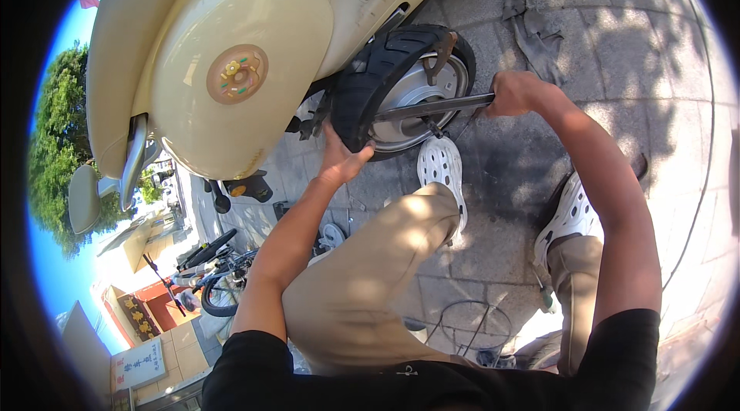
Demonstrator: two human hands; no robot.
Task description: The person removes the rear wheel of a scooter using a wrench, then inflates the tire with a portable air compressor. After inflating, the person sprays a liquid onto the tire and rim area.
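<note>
A cream scooter [193, 33] with a donut sticker fills the upper left, and its wheel, a black tyre [354, 87] on a silver hub [416, 87], lies close to my feet. My right hand [512, 93] is closed on the end of a long flat metal bar [432, 108] that crosses the wheel with its far end at the rim. A second, darker lever [439, 57] sits at the upper rim. My left hand [343, 155] grips the tyre at its lower left, with the thumb on the sidewall and the other fingers partly hidden behind it.
Grey rags [532, 37] lie on the paving [632, 26] beside the wheel. My shoes and knees are below it. A thin hose [470, 307] loops near my feet, with small tools around. Bicycles [220, 280], a tree and a shopfront stand at the left.
</note>
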